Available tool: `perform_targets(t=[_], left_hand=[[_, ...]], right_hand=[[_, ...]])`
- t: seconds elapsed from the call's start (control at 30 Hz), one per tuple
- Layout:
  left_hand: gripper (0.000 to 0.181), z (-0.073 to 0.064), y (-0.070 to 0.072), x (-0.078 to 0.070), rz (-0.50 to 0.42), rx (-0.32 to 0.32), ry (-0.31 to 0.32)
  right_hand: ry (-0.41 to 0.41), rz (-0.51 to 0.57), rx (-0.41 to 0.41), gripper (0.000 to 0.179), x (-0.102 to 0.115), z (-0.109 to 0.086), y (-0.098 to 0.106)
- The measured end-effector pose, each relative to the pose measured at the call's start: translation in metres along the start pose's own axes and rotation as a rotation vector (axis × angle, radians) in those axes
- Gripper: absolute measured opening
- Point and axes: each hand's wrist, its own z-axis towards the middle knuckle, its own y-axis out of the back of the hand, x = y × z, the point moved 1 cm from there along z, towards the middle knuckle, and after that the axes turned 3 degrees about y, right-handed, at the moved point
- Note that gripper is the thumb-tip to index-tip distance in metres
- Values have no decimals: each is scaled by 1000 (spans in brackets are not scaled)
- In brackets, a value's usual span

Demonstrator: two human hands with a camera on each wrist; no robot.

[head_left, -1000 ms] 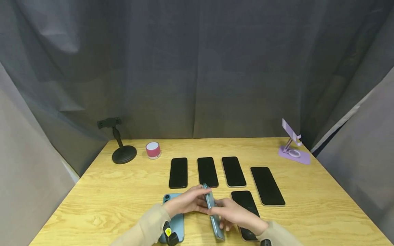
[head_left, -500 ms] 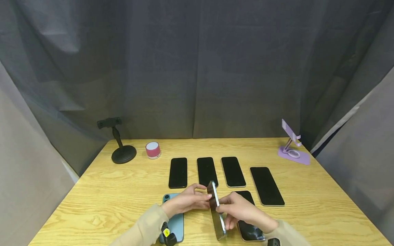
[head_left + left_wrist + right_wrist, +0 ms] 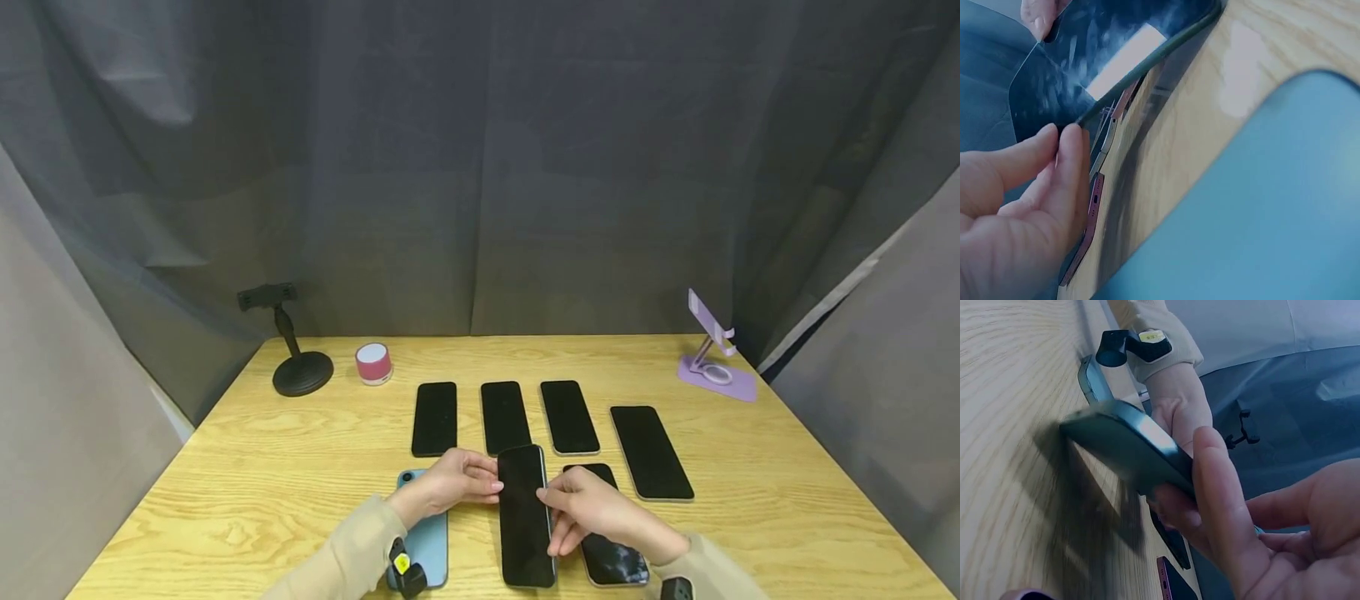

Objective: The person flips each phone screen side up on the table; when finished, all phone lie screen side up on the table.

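Note:
A smartphone is held between both hands just above the table's front middle, its black screen facing up. My left hand pinches its left edge; the left wrist view shows the thumb and fingers on the rim of that phone. From the other side, my right hand pinches the right edge. The blue-green back of the phone is visible from below in the right wrist view, with a shadow on the wood under it. A light blue phone lies back up under my left wrist. Beneath my right hand is another phone, screen up.
Several dark-screened phones lie in a row behind the hands, including one phone at left and a larger phone at right. A black stand, a pink speaker and a purple phone stand occupy the back of the table.
The held phone has turned from its blue back, through edge-on, to screen up. My right hand has shifted slightly to the right with its edge, while my left hand has barely moved.

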Motion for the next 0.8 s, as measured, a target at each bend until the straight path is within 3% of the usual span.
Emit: perform_targets(t=[0.23, 0.8], left_hand=[[27, -3, 5, 0, 28, -24, -6], [15, -6, 8, -6, 73, -4, -42]], right_hand=[[-13, -20, -39, 31, -6, 4, 2], [-2, -60, -146, 28, -25, 19, 12]])
